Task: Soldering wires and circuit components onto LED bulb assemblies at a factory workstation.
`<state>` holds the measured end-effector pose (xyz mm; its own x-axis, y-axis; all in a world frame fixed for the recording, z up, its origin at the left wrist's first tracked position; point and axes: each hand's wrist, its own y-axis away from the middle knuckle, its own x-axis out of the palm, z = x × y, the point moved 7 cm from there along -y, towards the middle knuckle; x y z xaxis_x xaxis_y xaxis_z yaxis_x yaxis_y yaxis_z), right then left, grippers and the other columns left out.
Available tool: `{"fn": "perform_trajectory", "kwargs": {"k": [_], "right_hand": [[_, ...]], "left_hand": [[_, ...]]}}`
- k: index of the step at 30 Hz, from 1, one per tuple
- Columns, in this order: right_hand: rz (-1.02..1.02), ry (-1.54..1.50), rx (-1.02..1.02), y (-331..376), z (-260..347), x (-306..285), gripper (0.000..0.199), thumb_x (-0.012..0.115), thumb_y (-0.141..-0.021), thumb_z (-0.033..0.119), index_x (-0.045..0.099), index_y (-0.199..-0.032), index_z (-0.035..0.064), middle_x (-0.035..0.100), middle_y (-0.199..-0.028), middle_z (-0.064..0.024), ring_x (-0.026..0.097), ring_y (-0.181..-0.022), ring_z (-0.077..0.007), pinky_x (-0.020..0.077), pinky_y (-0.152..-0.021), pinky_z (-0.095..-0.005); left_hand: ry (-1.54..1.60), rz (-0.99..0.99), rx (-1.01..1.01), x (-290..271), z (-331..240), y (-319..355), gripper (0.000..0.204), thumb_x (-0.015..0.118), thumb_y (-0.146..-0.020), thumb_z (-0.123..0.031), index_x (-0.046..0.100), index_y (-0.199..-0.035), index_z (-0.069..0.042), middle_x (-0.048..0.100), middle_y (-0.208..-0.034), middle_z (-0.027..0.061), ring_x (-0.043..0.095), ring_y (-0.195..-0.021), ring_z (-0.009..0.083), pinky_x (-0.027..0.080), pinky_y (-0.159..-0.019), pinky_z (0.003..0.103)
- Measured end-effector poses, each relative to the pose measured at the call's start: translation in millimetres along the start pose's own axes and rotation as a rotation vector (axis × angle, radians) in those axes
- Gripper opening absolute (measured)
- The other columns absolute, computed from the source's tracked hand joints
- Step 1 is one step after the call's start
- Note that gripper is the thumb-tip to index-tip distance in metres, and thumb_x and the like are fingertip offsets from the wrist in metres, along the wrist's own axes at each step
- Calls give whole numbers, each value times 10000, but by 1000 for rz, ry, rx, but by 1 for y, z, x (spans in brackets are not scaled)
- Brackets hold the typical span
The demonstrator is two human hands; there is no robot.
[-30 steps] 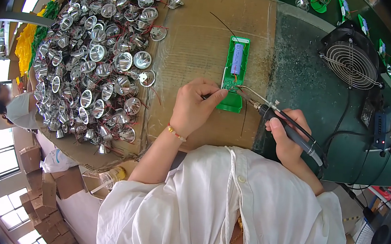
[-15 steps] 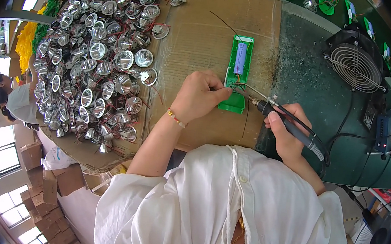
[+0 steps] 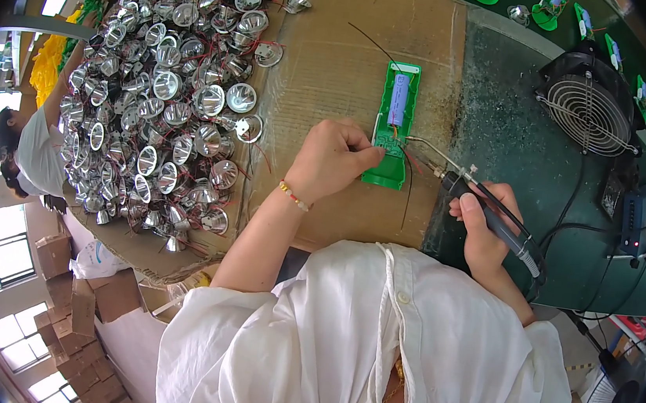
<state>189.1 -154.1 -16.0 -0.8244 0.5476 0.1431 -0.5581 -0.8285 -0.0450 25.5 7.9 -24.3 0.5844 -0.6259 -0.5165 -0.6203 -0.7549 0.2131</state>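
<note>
A green plastic housing (image 3: 394, 179) lies lengthwise in front of me, with a purple cylindrical battery (image 3: 399, 99) in its far half. Nearer to me inside it sits a small green circuit board (image 3: 389, 145) with thin wires. My left hand (image 3: 337, 160) is closed in a pinch at the housing's left edge, beside the board; what lies between the fingertips is hidden. My right hand (image 3: 485, 230) grips a soldering iron (image 3: 494, 222) with a thin metal feed tube along it. The tube's end and the iron's front point at the board from the right.
Cardboard (image 3: 337, 69) covers the work surface under the housing. Many silver reflector cups (image 3: 166, 84) with red wires are heaped on the left. On the right stand a black fan with a wire guard (image 3: 588, 115) and a blue control box (image 3: 639, 223) with cables. Green housings line the far edge.
My right hand and the soldering iron have shifted slightly right, drawing back from the board, more of which now shows. The left hand stays almost in place.
</note>
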Motion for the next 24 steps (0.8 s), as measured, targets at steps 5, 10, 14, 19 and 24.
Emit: {"fn": "perform_trajectory", "kwargs": {"k": [5, 10, 14, 19, 24], "right_hand": [[-83, 45, -59, 0, 3, -28, 147, 618, -813, 48, 512, -883, -26, 599, -745, -110, 587, -639, -130, 497, -590, -252], [-178, 37, 8, -3, -8, -49, 137, 605, -822, 54, 509, -883, -23, 599, -734, -106, 578, -628, -127, 488, -593, -251], [-209, 69, 38, -12, -14, -53, 145, 614, -820, 76, 514, -876, -12, 607, -710, -94, 582, -633, -122, 485, -599, -244], [-235, 64, 106, -12, -21, -52, 124, 609, -814, 56, 517, -869, -6, 608, -712, -94, 579, -633, -117, 482, -592, -242], [-214, 188, 13, -10, -24, -59, 132, 627, -791, 38, 506, -831, 4, 613, -685, -71, 573, -594, -100, 463, -562, -234]], "left_hand": [[-47, 57, -111, -3, -23, 15, 239, 650, -771, -245, 670, -721, -12, 622, -612, 101, 584, -521, 162, 451, -513, 287], [-314, 170, -88, -2, -20, 13, 220, 626, -754, -272, 681, -707, -64, 630, -634, 125, 619, -570, 253, 491, -566, 349], [-381, 121, 14, -1, -31, -40, 222, 589, -732, -264, 661, -673, -62, 599, -622, 154, 597, -597, 328, 487, -588, 396], [-428, -123, 131, -49, -70, -189, 309, 635, -709, -383, 686, -771, -85, 635, -726, 149, 625, -723, 305, 500, -683, 378], [-771, -628, 147, -117, -76, -274, 635, 671, -678, -358, 461, -1250, -182, 377, -1324, 128, 386, -1204, 315, 376, -907, 488]]}}
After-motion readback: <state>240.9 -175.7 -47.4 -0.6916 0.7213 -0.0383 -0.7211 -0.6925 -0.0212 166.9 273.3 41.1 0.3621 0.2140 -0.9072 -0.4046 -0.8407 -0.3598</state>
